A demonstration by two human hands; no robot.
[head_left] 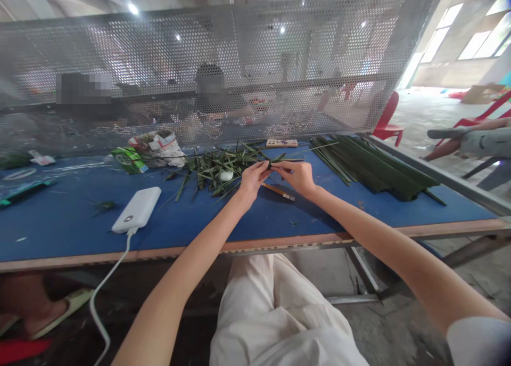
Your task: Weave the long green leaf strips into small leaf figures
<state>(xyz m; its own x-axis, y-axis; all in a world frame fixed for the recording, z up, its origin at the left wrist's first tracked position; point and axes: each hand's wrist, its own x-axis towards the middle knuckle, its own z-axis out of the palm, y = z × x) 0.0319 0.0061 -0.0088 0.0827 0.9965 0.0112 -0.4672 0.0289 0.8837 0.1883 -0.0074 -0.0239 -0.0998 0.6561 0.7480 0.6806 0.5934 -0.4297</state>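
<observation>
My left hand (254, 181) and my right hand (297, 176) meet above the blue table, fingertips pinched close together. Between them is a small piece of dark green leaf strip (270, 165), mostly covered by the fingers. Just below the hands a yellow utility knife or pencil-like tool (279, 190) lies on the table; its exact kind is unclear. Left of my left hand spreads a heap of cut green leaf scraps (207, 166) with a small white roundish object (226, 176) on it. To the right of my right hand lies a stack of long green leaves (375, 166).
A white power bank (138, 210) with a cable sits on the blue table (80, 230). Behind it are a green packet (130, 160) and crumpled wrapping (162, 147). A perforated metal screen (255, 51) borders the far edge. A red chair (388, 122) stands beyond; people sit nearby.
</observation>
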